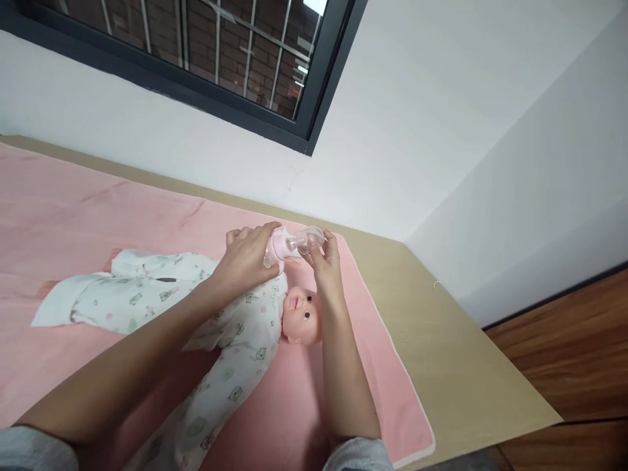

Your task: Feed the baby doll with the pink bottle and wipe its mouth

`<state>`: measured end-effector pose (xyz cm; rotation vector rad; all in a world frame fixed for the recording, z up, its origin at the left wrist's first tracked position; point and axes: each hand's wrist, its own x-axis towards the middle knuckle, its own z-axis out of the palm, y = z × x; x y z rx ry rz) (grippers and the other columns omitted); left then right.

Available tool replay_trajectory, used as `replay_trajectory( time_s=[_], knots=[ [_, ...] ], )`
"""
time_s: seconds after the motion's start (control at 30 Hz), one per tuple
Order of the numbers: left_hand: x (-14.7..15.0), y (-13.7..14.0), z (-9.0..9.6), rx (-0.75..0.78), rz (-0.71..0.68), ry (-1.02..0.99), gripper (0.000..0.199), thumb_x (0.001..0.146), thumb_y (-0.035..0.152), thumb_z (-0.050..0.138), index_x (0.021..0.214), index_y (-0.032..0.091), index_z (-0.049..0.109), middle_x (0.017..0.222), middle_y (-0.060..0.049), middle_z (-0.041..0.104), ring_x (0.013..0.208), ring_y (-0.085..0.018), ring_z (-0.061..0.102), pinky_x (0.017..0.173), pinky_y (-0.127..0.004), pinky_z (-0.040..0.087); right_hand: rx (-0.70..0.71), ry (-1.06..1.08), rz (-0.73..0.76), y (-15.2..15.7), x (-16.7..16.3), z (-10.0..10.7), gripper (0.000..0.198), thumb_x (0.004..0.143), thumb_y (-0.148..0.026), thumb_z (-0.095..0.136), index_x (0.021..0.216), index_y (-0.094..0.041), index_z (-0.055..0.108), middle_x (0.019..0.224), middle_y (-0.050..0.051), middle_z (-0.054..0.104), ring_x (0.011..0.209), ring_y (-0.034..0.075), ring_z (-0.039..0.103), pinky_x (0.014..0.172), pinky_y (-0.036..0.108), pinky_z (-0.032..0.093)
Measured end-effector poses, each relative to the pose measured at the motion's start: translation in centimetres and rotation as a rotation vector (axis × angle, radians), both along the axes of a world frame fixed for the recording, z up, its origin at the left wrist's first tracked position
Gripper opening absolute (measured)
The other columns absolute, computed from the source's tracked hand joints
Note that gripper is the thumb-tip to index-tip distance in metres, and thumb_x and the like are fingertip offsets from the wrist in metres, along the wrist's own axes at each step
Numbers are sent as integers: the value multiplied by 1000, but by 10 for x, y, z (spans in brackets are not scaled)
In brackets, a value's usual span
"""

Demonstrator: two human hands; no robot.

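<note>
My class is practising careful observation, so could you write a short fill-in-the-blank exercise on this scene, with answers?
1. The doll lies on a ____ blanket.
2. The left hand and right hand both hold a pink-collared ____.
3. In the picture, the doll's head is to the ____ of its legs.

Missing words: pink; bottle; right.

Glossy plastic bottle [280, 246], smooth plastic-looking doll [297, 319], matt cloth clothes [255, 317], matt cloth mat [93, 209], smooth wood-look tabletop [412, 314].

Light falls softly. Glare spots the window [235, 55] beyond the doll [258, 320]. Shadow dims the mat [289, 399] beside the doll
</note>
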<state>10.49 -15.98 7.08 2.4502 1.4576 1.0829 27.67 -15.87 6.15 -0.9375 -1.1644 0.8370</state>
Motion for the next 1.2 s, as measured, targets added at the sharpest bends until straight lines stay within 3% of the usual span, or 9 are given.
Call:
replay_trajectory(
  time_s=[0.13,0.27,0.5,0.7,0.87,0.97,1.07,1.2],
  knots=[
    [1,-3,1,15,-2,-6,66,75,32,56,137,14,43,115,-15,63,108,-34,54,97,-46,31,36,-127,-5,-18,-19,7,56,79,-48,70,127,-28,50,130,6,56,99,16,63,90,33,55],
    [2,-7,3,25,5,-35,67,75,32,56,138,13,42,111,-14,64,109,-34,56,97,-45,31,71,-177,-3,-26,-31,9,62,78,-48,71,132,-29,48,138,7,50,112,19,58,90,33,55],
    [5,-17,5,96,-18,-118,72,74,34,58,139,9,39,111,-16,66,106,-31,60,99,-45,29,55,-136,91,-32,-42,8,103,68,-47,80,149,-36,17,137,9,51,114,22,61,94,39,54],
    [4,-29,10,115,-56,-79,69,82,34,57,143,9,36,112,-14,67,105,-27,61,105,-47,25,101,-190,20,-35,-36,15,90,72,-43,77,146,-35,26,133,8,52,108,21,62,93,39,54],
    [-4,-41,15,78,-138,6,64,90,39,55,145,14,37,128,-12,63,117,-29,55,105,-45,28,233,-260,-195,-23,-6,19,80,74,-41,72,142,-35,30,146,8,38,124,23,52,98,41,50],
    [-5,-54,18,11,-305,58,51,91,35,55,139,21,46,134,-7,60,122,-27,52,102,-40,34,252,-279,-323,-11,25,18,79,75,-40,70,142,-34,29,147,9,35,126,23,49,98,42,50],
    [0,-72,19,-46,-573,165,36,90,26,57,126,21,57,125,-5,65,112,-23,58,94,-34,40,235,-286,-424,2,55,10,78,74,-40,69,140,-31,30,145,10,37,126,23,48,98,42,49],
    [6,-98,9,90,-955,446,32,82,34,70,110,20,61,99,-3,71,91,-22,63,82,-34,43,172,-297,-530,18,84,-9,79,70,-39,70,138,-25,34,137,12,45,114,22,55,95,38,48]
  ],
)
